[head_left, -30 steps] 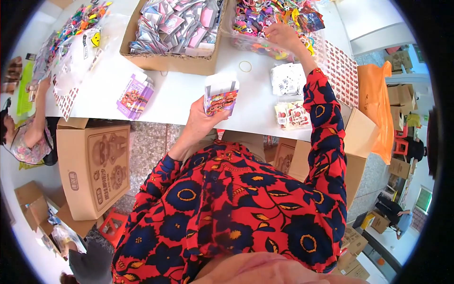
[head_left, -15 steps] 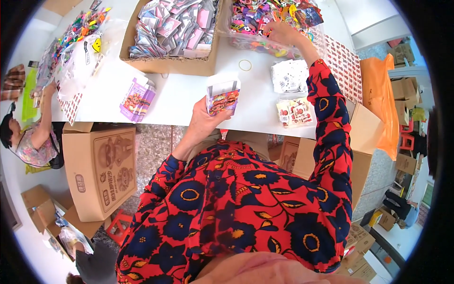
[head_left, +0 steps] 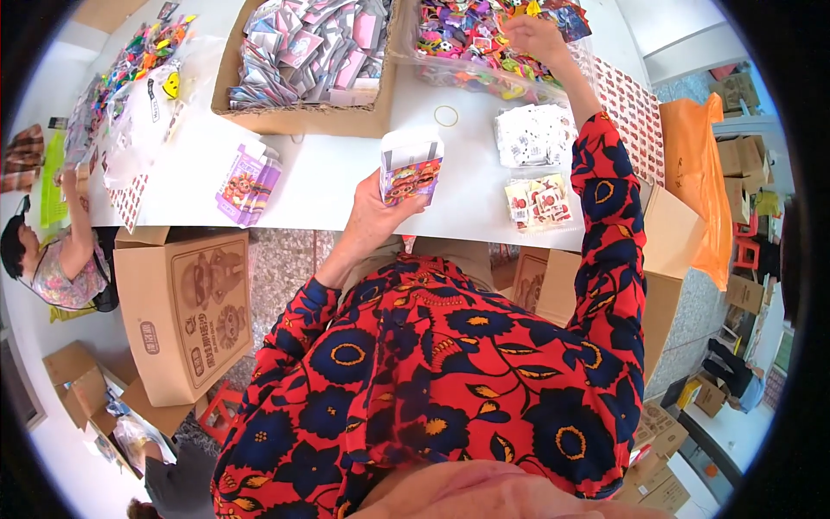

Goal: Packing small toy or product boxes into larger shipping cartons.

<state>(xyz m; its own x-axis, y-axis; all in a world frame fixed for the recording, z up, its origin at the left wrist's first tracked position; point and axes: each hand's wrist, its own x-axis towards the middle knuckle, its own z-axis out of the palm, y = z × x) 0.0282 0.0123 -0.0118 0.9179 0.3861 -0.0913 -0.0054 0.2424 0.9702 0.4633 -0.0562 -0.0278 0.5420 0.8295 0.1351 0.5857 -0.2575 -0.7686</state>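
My left hand (head_left: 380, 212) grips a small purple printed box (head_left: 412, 179) near the table's front edge. The box stands upright with its white top flap raised and its mouth open. My right hand (head_left: 534, 39) reaches over a clear plastic tub (head_left: 484, 76) of small colourful toys (head_left: 450, 35). Its fingers look apart, with nothing plainly between them; the fingertips are partly lost against the toys. Flat purple boxes (head_left: 248, 186) lie in a small stack left of my left hand.
A cardboard carton (head_left: 380, 121) full of pink and grey cards stands beside the tub. White packets (head_left: 534, 137) and a pack of printed cards (head_left: 540, 203) lie at right, near an orange bag (head_left: 692, 173). A rubber band (head_left: 446, 116) rests mid-table. Another person (head_left: 65, 259) works at left.
My right hand has moved slightly right and farther away over the toys. The box in my left hand has shifted a little. At left the other person's hand has drawn back.
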